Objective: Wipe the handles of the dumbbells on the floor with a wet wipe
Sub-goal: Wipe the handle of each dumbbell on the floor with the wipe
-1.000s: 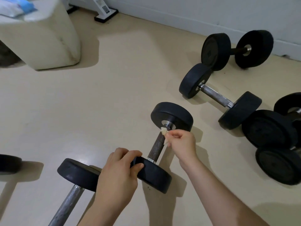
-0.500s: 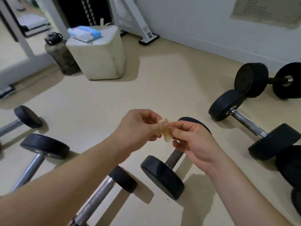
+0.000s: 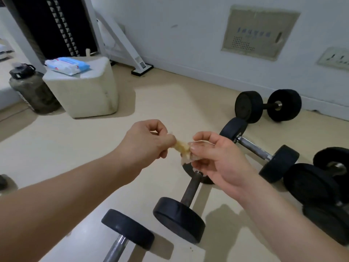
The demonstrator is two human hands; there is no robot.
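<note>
A small, crumpled, yellowish wet wipe is stretched between both hands in mid-air. My left hand pinches its left end and my right hand pinches its right end. Directly below them a black dumbbell with a dark handle lies on the floor, its far plate partly hidden by my right hand. Another dumbbell with a steel bar lies at the lower left. To the right lie a steel-handled dumbbell and a black one near the wall.
More black dumbbells crowd the right edge. A cream block seat at the left carries a pack of wet wipes. A dark water jug stands beside it. A white machine frame meets the wall behind.
My left hand let go of the dumbbell's plate and rose to meet my right hand; both now pull the wipe apart. My view tilted up toward the wall.
</note>
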